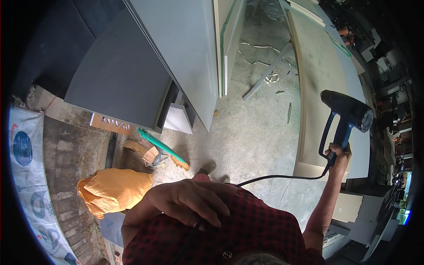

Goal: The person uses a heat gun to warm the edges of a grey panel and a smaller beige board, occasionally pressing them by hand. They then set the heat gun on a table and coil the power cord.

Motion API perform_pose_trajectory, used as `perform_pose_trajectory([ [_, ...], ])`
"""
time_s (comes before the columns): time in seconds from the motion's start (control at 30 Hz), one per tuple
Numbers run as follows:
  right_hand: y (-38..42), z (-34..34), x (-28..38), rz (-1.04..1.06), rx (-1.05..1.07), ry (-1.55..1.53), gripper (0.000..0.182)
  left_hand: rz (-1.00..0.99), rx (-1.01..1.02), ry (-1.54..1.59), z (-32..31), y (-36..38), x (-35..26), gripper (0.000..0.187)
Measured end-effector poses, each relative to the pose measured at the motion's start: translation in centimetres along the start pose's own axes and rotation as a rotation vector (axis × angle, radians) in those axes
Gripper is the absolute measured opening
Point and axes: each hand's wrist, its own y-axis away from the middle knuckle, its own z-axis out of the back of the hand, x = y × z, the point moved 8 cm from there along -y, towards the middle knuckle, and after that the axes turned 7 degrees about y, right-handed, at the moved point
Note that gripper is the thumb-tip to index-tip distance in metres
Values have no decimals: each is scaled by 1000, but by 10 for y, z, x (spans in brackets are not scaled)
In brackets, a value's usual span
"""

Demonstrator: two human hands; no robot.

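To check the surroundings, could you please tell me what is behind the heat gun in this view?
A pale board shows around much of the heat gun, held in the right hand, and through its handle opening. Whatever gun and hand cover cannot be seen.

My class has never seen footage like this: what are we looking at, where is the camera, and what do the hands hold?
There is no machine here doing the handling, only a person's two bare hands. The single picture comes from a camera worn on the head, looking forward and down. The right hand grips a heat gun, seen over a beige panel. The left hand is at the chest near the power cord; its grip is unclear. A green broom rests on the concrete floor.
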Motion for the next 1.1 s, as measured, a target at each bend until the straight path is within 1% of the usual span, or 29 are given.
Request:
perform_pose_trajectory([
  [0.1, -16, -17, 0, -16, 27, -25, 24, 9, 10, -31, 1, 1, -2, 36],
  [0.13, -16, -22, 4, -18, 26, -18, 22, 0, -18, -31, 3, 1, -5, 36],
  [0.17, -15, -24, 6, -14, 15, -5, 24, -9, -42, -25, 6, 1, -7, 36],
  [0.2, -17, -24, 1, -15, -6, -43, 26, -8, -16, -1, 6, 1, -8, 36],
  [0.27, -19, -24, -6, -40, 9, -79, 27, -27, -43, -88, 13, 7, -7, 27],
  [0.3, -13, -20, -5, -59, -62, -97, 26, -334, 86, -89, 20, 7, -11, 15],
  [0.33, -7, -23, 3, -72, -55, -146, 29, -299, 27, -89, 27, 0, -11, 14],
  [0.4, 2, -20, 0, -106, -75, -233, 32, -118, -82, 57, 48, 0, 5, 27],
  [0.43, 11, -16, 1, -90, -81, -229, 34, -34, -144, 137, 56, 1, 13, 35],
  [0.47, 27, -12, 1, -123, -84, -256, 37, -12, -47, 203, 60, -4, 21, 35],
  [0.5, 32, 4, -8, -137, -99, -232, 42, 40, -86, 178, 71, 3, 26, 34],
  [0.53, 44, -5, -4, -175, -83, -241, 52, 77, -69, 185, 84, 8, 32, 34],
  [0.57, 65, 5, -2, -199, -107, -209, 57, 113, -52, 192, 97, 12, 39, 34],
  [0.6, 85, 12, -1, -225, -118, -182, 62, 159, -34, 49, 115, 17, 54, 35],
  [0.67, 126, 30, 1, -236, -171, -180, 63, 532, -327, 152, 178, 66, 112, 27],
  [0.7, 146, 40, -2, -288, -183, -163, 66, 692, -500, 230, 208, 97, 138, 23],
  [0.8, 205, 73, -12, -256, -336, -152, 68, 436, 31, 455, 96, -49, 113, 40],
  [0.83, 226, 83, -16, -254, -387, -148, 69, 348, 206, 531, 64, -69, 102, 47],
  [0.87, 245, 93, -15, -250, -424, -154, 69, 392, 161, 577, 57, -69, 111, 52],
  [0.93, 290, 116, -23, -348, -554, -207, 66, 476, 146, 588, 26, -81, 125, 52],
  [1.0, 329, 137, -25, -331, -635, -233, 66, 552, 107, 579, -2, -89, 143, 54],
  [1.03, 352, 148, -29, -355, -690, -241, 67, 566, 106, 583, -25, -97, 148, 54],
  [1.1, 401, 173, -41, -403, -781, -259, 68, 603, 208, 539, -62, -105, 167, 54],
])
